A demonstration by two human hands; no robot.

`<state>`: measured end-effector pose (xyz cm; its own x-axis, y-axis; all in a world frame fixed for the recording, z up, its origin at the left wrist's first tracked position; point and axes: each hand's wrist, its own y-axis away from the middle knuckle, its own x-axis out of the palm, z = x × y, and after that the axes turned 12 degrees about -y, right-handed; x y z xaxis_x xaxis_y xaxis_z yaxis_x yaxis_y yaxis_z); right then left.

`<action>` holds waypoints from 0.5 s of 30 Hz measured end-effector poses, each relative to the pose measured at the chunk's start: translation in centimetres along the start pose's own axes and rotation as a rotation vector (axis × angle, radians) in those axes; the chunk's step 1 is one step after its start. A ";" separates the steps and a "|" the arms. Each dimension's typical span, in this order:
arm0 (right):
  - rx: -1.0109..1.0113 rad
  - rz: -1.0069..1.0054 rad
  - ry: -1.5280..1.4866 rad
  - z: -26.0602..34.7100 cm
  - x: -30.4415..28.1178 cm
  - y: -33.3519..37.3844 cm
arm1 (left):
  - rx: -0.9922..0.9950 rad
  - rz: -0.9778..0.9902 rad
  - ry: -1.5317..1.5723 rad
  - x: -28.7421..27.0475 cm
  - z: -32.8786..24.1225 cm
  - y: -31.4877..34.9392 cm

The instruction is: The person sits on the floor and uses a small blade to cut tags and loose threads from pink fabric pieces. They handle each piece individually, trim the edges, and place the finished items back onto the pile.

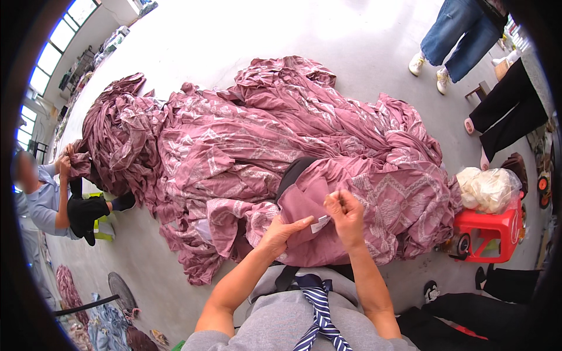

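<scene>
A large heap of dusty-pink fabric [234, 140] with a whitish pattern spreads out before me. Its near part comes up against my lap. My left hand [278, 235] grips a plain pink edge of this cloth, thumb on top and fingers under it. Beside the thumb tip, a small white label [319, 224] shows on the edge. Just right of the label, my right hand [346, 216] is raised above the cloth with its fingers pinched together. Whatever is in that pinch is too small to make out. A dark curved edge [293, 175] pokes out beyond my left hand.
A red plastic stool [489, 228] bears a bag of whitish stuff [489, 190] at right. At far left, a co-worker [50, 199] handles the heap's end. Other people's legs [456, 38] stand at upper right and lower right. More garments [108, 322] lie at lower left.
</scene>
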<state>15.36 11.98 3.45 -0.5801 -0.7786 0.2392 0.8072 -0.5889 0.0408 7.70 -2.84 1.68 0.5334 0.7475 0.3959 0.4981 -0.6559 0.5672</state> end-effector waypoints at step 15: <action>-0.335 0.003 0.630 -2.8 -2.5 2.2 | -0.052 0.011 0.514 -5.4 1.9 -2.9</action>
<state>18.24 12.00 0.20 -0.6121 -0.6981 -0.3714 0.7908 -0.5423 -0.2838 4.68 -5.24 -3.49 0.1268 0.7045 0.6983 0.4528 -0.6675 0.5911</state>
